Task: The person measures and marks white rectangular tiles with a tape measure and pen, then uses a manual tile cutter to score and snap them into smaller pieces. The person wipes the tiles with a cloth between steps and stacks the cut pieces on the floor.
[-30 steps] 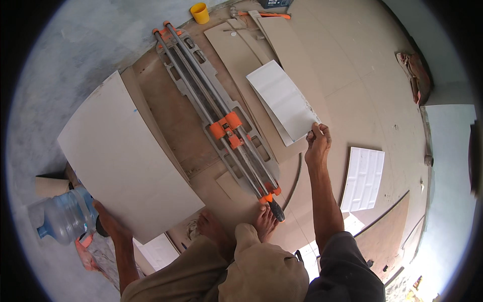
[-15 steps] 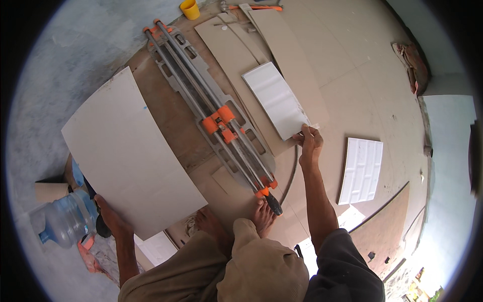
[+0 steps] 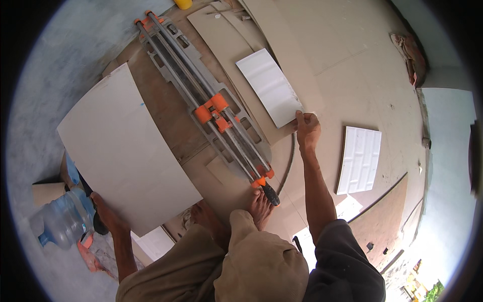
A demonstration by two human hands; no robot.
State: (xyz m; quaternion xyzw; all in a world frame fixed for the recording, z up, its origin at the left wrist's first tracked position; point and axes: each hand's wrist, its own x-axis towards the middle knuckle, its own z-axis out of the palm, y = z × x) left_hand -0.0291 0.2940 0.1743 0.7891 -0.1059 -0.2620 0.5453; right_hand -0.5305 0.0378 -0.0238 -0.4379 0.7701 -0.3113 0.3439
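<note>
My left hand point(image 3: 109, 215) grips the lower left edge of a large pale tile point(image 3: 131, 156), its fingers partly hidden behind it. The tile is tilted up on my left. To the right, my right hand point(image 3: 308, 132) is closed, thumb and fingers pinching the near right corner of a small white rectangular tile point(image 3: 269, 88). That tile lies over tan tile pieces on the floor. Between my hands is a manual tile cutter point(image 3: 201, 95) with twin metal rails, orange fittings and a black handle point(image 3: 271, 195) near my foot.
A white brick-patterned tile point(image 3: 359, 160) lies to the right. Left of my left hand is a clear blue water jug point(image 3: 63, 216). A dark hose point(image 3: 291, 166) curves beside the cutter. A yellow cup point(image 3: 184, 4) stands at the far edge, and a crumpled cloth point(image 3: 411, 55) lies by the far right wall.
The whole view has shifted, so things sit slightly higher in it. My right hand's fingers have closed more over the small tile's corner. My left hand keeps its hold on the large tile.
</note>
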